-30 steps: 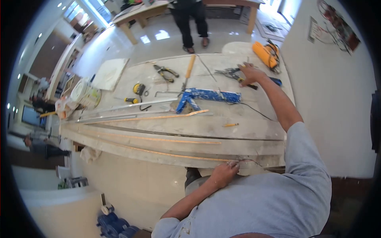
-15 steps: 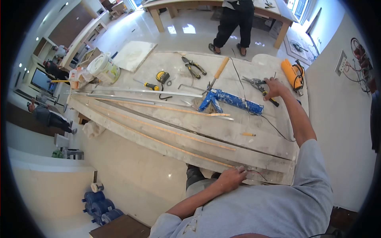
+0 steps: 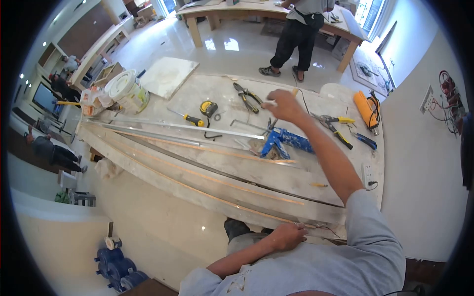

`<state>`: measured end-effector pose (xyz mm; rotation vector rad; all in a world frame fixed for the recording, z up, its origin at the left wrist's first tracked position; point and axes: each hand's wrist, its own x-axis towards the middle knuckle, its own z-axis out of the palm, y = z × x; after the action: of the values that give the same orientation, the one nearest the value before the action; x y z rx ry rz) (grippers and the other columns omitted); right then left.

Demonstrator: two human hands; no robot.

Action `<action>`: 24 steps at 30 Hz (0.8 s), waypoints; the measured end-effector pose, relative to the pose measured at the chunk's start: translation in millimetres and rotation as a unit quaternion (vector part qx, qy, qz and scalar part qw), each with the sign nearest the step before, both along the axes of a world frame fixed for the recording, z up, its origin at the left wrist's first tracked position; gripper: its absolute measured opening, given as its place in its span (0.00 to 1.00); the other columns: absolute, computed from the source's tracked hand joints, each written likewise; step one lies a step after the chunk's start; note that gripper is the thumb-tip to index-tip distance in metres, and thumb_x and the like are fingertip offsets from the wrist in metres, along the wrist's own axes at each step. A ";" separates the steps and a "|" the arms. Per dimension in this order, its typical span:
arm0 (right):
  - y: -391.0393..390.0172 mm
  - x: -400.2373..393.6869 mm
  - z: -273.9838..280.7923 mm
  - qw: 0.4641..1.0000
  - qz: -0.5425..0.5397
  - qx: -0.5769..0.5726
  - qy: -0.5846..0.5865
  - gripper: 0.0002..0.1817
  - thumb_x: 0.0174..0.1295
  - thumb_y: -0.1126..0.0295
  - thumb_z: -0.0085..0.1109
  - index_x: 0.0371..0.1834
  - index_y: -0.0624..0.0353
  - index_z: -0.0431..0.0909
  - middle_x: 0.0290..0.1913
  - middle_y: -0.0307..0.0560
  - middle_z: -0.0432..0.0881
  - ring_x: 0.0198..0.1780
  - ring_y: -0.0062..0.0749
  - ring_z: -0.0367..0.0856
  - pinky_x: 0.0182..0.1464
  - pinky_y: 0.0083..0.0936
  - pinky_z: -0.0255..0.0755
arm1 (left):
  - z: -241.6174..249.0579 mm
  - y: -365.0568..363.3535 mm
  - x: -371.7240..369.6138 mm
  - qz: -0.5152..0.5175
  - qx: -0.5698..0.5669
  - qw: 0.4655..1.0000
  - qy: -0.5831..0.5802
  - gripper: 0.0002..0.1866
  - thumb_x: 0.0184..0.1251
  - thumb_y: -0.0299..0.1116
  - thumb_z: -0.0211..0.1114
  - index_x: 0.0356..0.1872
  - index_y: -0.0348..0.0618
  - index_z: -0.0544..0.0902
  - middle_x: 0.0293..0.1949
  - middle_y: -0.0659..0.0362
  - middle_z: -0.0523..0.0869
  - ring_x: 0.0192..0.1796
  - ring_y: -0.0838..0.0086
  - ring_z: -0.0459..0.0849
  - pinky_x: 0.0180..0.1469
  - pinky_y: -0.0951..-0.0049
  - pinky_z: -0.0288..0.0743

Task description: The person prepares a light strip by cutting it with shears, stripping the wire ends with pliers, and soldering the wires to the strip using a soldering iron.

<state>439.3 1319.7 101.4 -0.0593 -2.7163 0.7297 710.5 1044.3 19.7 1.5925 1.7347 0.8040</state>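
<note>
My left hand is at the near edge of the workbench, its fingers pinched on the end of a thin LED strip. Short red and dark wires trail from that end. My right hand reaches over the bench, fingers apart and bent, with nothing visible in them. Its fingertips are close to the black-and-yellow pliers; whether they touch cannot be told. Below my right forearm lies a blue caulking gun, partly hidden by it. Locking pliers with yellow-and-black handles lie to the right.
A tape measure, a screwdriver, metal strips, a utility knife and an orange tool lie on the workbench. A white bucket stands far left. Another person stands beyond the bench.
My right hand has moved left, away from the locking pliers, to beside the black-and-yellow pliers. My left hand keeps its pinch on the LED strip. The camera view has shifted slightly.
</note>
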 end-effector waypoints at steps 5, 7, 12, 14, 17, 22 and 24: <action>-43.2 -99.9 -38.6 0.973 -0.064 0.098 -0.201 0.27 0.62 0.49 0.67 0.50 0.64 0.87 0.50 0.62 0.86 0.60 0.56 0.82 0.64 0.45 0.76 | 22.5 -38.5 -46.7 -0.011 0.037 0.998 -0.044 0.14 0.71 0.39 0.66 0.49 0.41 0.85 0.44 0.48 0.86 0.44 0.48 0.87 0.46 0.50 0.82; -55.2 -111.7 -37.8 0.952 -0.107 0.105 -0.267 0.30 0.62 0.48 0.67 0.56 0.65 0.85 0.56 0.62 0.85 0.66 0.54 0.78 0.67 0.46 0.75 | 31.9 -59.7 -69.9 -0.004 0.039 0.998 -0.057 0.13 0.72 0.39 0.65 0.49 0.41 0.85 0.44 0.48 0.85 0.44 0.48 0.87 0.46 0.50 0.81; -58.1 -142.7 -56.6 0.932 -0.159 0.150 -0.288 0.29 0.65 0.53 0.62 0.58 0.67 0.83 0.59 0.64 0.83 0.68 0.53 0.77 0.67 0.46 0.75 | 36.2 -110.3 -120.4 0.006 0.022 0.995 -0.098 0.13 0.73 0.39 0.64 0.48 0.40 0.85 0.43 0.48 0.86 0.45 0.47 0.86 0.47 0.50 0.81; -48.5 -152.2 -55.6 0.936 -0.150 0.150 -0.281 0.25 0.67 0.55 0.55 0.55 0.66 0.84 0.54 0.66 0.84 0.60 0.59 0.81 0.64 0.48 0.76 | 30.1 -122.9 -138.0 -0.010 0.024 0.993 -0.119 0.14 0.73 0.39 0.63 0.49 0.40 0.84 0.44 0.47 0.86 0.45 0.46 0.86 0.48 0.50 0.80; -22.2 -147.2 -54.0 0.945 -0.042 0.186 -0.267 0.17 0.74 0.61 0.44 0.44 0.56 0.84 0.41 0.65 0.86 0.42 0.64 0.86 0.49 0.59 0.77 | 24.7 -123.1 -157.8 -0.093 0.010 0.991 -0.094 0.14 0.73 0.39 0.63 0.49 0.39 0.84 0.46 0.45 0.86 0.47 0.46 0.86 0.50 0.50 0.81; -109.4 57.1 64.1 0.852 -0.204 -0.481 -0.018 0.19 0.72 0.53 0.60 0.50 0.59 0.77 0.41 0.49 0.85 0.43 0.41 0.88 0.46 0.38 0.82 | 26.9 -98.1 -148.5 -0.200 0.002 0.977 -0.074 0.16 0.69 0.39 0.66 0.54 0.44 0.85 0.52 0.44 0.85 0.48 0.44 0.87 0.52 0.48 0.82; -147.4 155.5 57.2 0.834 -0.195 -0.512 0.066 0.22 0.69 0.52 0.65 0.50 0.60 0.77 0.46 0.44 0.85 0.45 0.29 0.86 0.47 0.29 0.81 | 27.3 -86.6 -128.0 -0.241 -0.008 0.969 -0.058 0.15 0.69 0.38 0.66 0.52 0.43 0.85 0.51 0.44 0.85 0.50 0.45 0.87 0.53 0.49 0.82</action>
<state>594.8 1172.3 158.6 -0.7389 -1.7774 1.8368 582.6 957.7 47.0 1.8140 1.1918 0.6214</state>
